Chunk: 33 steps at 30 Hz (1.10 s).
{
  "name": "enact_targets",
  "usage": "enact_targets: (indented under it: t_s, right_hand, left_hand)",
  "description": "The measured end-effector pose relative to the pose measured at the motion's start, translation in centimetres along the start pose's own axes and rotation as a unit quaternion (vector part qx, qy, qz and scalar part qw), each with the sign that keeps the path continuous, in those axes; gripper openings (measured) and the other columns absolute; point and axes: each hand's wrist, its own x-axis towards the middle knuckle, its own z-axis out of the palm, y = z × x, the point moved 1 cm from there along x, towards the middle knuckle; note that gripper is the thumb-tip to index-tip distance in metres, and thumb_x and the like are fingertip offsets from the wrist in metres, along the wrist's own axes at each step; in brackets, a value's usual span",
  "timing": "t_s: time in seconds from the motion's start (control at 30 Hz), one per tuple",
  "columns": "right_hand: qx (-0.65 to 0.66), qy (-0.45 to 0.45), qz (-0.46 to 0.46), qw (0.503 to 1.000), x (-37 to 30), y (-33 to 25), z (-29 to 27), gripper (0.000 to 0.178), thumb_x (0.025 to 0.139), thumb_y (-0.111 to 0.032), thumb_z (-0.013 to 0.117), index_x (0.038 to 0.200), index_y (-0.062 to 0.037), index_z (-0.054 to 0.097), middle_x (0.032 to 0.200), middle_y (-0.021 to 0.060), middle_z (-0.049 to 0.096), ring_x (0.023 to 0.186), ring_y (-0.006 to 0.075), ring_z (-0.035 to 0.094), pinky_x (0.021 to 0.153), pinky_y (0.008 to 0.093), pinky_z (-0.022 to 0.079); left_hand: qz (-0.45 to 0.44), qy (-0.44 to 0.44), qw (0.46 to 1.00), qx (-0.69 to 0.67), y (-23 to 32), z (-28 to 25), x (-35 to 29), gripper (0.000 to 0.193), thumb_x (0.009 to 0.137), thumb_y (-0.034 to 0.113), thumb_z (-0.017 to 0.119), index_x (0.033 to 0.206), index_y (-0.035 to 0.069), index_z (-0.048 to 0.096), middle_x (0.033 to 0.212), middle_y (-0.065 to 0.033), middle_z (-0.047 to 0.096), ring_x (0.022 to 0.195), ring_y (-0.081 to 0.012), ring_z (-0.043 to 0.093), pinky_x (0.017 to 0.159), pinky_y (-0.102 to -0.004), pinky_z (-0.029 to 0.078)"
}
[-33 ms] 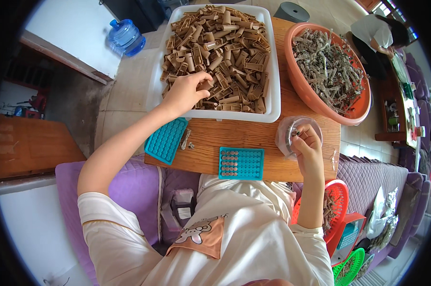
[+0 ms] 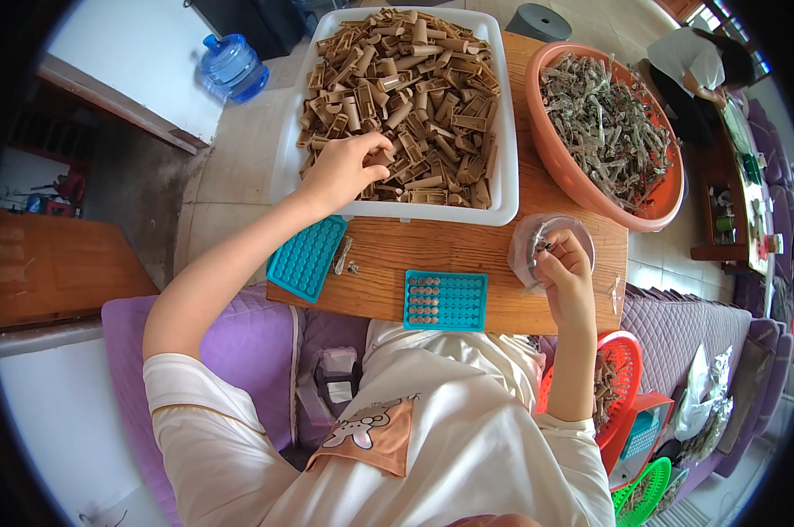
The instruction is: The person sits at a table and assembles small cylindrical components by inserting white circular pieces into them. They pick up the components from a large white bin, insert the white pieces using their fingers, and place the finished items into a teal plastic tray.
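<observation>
Left hand point(image 2: 344, 171): reaching into the white tray point(image 2: 502, 189), fingers curled over the tan pieces point(image 2: 414, 79) at the tray's near edge; it seems to be closing on one, though I cannot tell whether a piece is actually pinched.
Right hand point(image 2: 565, 268): over the small clear bowl point(image 2: 524, 241), fingertips pinched on a small metal part.
Step in hand: judging by the layout, this is a fetching stage, with each hand drawing stock from its own container.
Teal grid point(image 2: 445, 300): lies flat at the tabletop's near edge, between the hands; only its left columns hold parts, the rest looks unfilled.
Second teal grid point(image 2: 306, 257): tilted, overhanging the tabletop's left corner; a few loose metal bits point(image 2: 344, 256) lie just beside it.
Next move calls for: likely bringing both hands together above the bare wood between tray and grid; that needs a clean lift over the tray's rim.
Edges: the tabletop point(image 2: 449, 250) is crowded; the orange basin point(image 2: 581, 180) of grey pieces touches the tray's right side and overhangs the far right corner.
Open room: a narrow strip of wood between tray and near edge, little more.
Beyond: a purple cushion point(image 2: 239, 351) below, a red basket point(image 2: 621, 386) by the right elbow.
</observation>
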Motion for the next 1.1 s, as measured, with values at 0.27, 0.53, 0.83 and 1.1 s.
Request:
enact_targets:
  t_s: [0.27,0.53,0.83,1.1]
  right_hand:
    - [-0.020,-0.017,0.015,1.000,0.7,1.4,1.5,0.008,0.078,-0.002,0.053,0.084,-0.0056,0.049,0.072,-0.0046,0.048,0.064,0.0019,0.041,0.055,0.0161,0.030]
    - [-0.043,-0.041,0.026,0.998,1.0,1.9,2.8,0.008,0.078,-0.003,0.054,0.084,-0.0055,0.049,0.071,-0.0051,0.048,0.063,0.0014,0.041,0.055,0.0159,0.032]
    - [-0.055,-0.036,0.035,0.997,0.8,2.2,2.4,0.008,0.079,-0.003,0.053,0.084,-0.0054,0.048,0.070,-0.0044,0.048,0.063,0.0022,0.043,0.056,0.0171,0.034]
    - [-0.052,-0.031,0.023,0.998,0.9,2.5,1.5,0.008,0.078,-0.002,0.053,0.083,-0.0053,0.049,0.073,-0.0045,0.049,0.067,0.0021,0.043,0.060,0.0165,0.035]
  left_hand:
    - [-0.015,-0.014,0.999,0.044,0.3,-0.7,-1.1,0.023,0.079,0.011,0.050,0.102,0.008,0.048,0.076,-0.0158,0.059,0.069,-0.0289,0.058,0.061,-0.0375,0.043]
    - [0.048,0.004,0.991,0.122,0.5,-0.9,-1.9,0.021,0.082,0.010,0.046,0.103,0.008,0.046,0.084,-0.0130,0.059,0.073,-0.0316,0.057,0.063,-0.0368,0.046]
    - [0.126,0.034,0.974,0.184,1.0,-0.8,-0.8,0.018,0.083,0.015,0.045,0.100,0.009,0.047,0.088,-0.0118,0.060,0.069,-0.0308,0.059,0.057,-0.0388,0.048]
    - [0.007,-0.006,1.000,-0.007,0.9,-0.3,0.0,0.020,0.078,0.008,0.051,0.096,0.006,0.046,0.093,-0.0092,0.059,0.079,-0.0213,0.061,0.072,-0.0289,0.047]
